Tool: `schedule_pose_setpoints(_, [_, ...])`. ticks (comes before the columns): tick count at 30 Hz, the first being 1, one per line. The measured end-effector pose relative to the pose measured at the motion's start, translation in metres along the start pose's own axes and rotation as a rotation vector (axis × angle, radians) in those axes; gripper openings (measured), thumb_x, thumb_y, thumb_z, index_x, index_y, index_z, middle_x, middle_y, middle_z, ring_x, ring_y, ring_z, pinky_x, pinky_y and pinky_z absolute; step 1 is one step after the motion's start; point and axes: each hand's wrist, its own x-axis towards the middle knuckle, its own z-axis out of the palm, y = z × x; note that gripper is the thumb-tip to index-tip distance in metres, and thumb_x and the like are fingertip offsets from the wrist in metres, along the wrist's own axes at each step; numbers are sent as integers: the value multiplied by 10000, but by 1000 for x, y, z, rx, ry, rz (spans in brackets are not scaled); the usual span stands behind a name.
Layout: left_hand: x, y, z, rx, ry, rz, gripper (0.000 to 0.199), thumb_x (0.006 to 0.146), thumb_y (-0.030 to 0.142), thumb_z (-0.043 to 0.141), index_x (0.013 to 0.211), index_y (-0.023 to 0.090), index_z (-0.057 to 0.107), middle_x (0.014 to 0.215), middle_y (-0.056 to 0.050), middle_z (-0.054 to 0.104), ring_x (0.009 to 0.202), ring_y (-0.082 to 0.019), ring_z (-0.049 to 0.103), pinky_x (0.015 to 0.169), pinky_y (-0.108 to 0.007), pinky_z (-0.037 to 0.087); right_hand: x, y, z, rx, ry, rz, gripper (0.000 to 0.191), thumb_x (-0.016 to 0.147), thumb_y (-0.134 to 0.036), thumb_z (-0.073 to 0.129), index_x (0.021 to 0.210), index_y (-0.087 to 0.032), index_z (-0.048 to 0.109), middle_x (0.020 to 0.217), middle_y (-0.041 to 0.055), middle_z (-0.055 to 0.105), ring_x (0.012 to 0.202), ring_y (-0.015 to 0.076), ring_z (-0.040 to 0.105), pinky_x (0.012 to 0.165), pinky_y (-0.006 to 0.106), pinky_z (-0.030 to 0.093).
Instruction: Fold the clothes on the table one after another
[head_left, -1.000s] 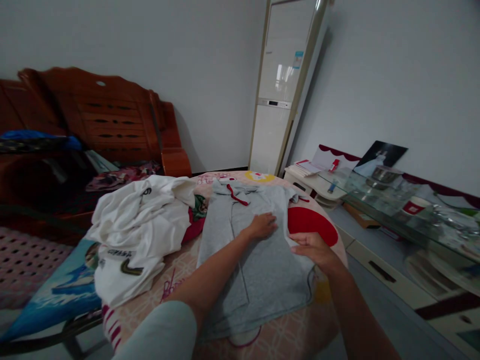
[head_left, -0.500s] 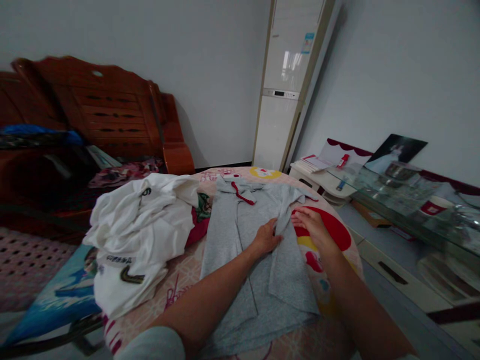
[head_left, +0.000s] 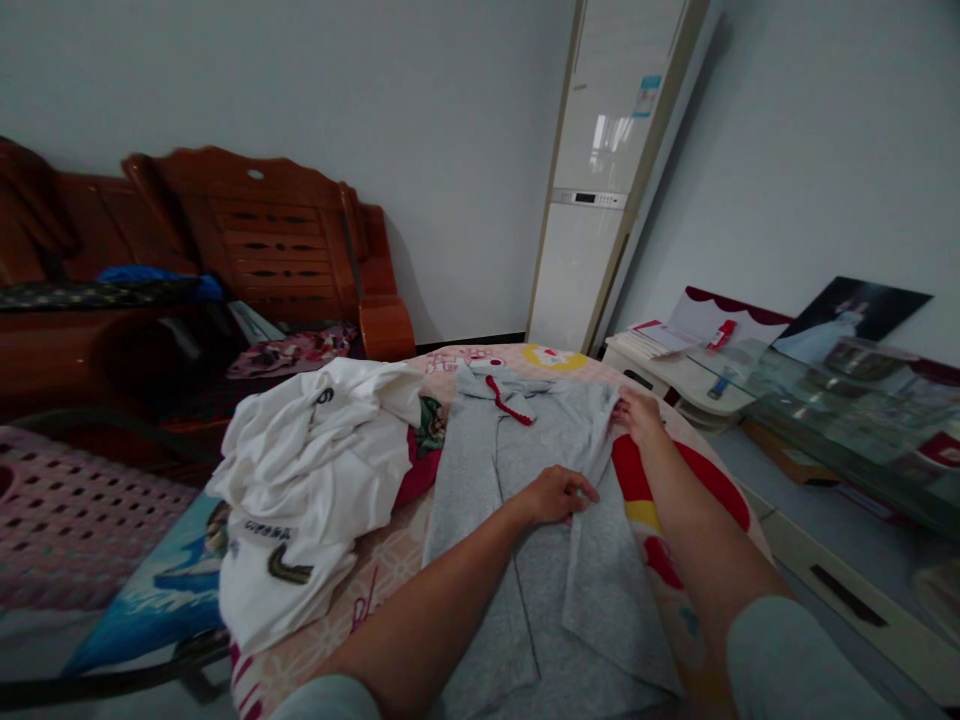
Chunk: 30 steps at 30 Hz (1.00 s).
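Observation:
A grey shirt (head_left: 551, 440) with red trim at its collar lies front down on the round table, its sides folded inward. My left hand (head_left: 559, 495) rests on the middle of it, fingers loosely bent and holding nothing that I can see. At the shirt's upper right edge, my right hand (head_left: 637, 412) pinches the fabric near the shoulder. To the left is a crumpled white garment (head_left: 322, 470) with dark lettering, and beside it some green and dark red cloth (head_left: 424, 450) shows partly.
A patterned cloth (head_left: 390, 560) covers the table. Behind at left stands a wooden sofa (head_left: 262, 245) with fabric on its seat. A tall air conditioner (head_left: 577, 240) fills the corner. On the right, a glass shelf (head_left: 810, 400) holds dishes and a photo (head_left: 862, 315).
My right hand has moved up and taken hold of the shirt's right shoulder edge, folding that corner inward. My left hand has shifted slightly and loosened. The view has turned a little left.

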Motion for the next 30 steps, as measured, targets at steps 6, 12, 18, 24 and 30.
schedule_pose_setpoints(6, [-9,16,-15,-203,-245,-95,235,737,175,704,955,127,777,547,50,517,504,-72,494,588,-220,508,-12,-23,65,-148,-318,-189,325,738,-230,700,1047,-131,721,924,51,737,656,122,629,492,193,500])
schedule_pose_setpoints(12, [-29,33,-25,-287,-383,-79,220,730,215,746,933,136,780,738,-7,676,586,-97,604,645,-264,568,-51,-20,126,-440,-851,-309,345,743,-246,675,1069,-179,765,1038,60,749,869,177,671,753,277,543])
schedule_pose_setpoints(18, [-57,13,-24,-337,-306,-226,207,672,174,765,875,132,773,660,-21,676,627,-157,689,640,-271,566,-69,-4,89,-536,-677,-297,322,762,-226,591,1009,-144,780,907,68,766,766,167,665,749,296,528])
schedule_pose_setpoints(24, [-63,-3,-18,-420,-207,-175,300,676,235,795,957,136,770,739,-24,705,622,-111,666,666,-245,567,-85,28,21,-682,-355,-264,381,752,-253,552,1039,-138,776,984,79,774,853,205,698,771,295,530])
schedule_pose_setpoints(30, [-54,-9,-17,-376,-229,-186,326,625,301,844,888,123,768,709,-24,697,602,-139,670,609,-259,563,-82,25,22,-1156,-267,-341,375,825,-182,467,1027,-164,783,940,37,781,862,182,708,762,239,508])
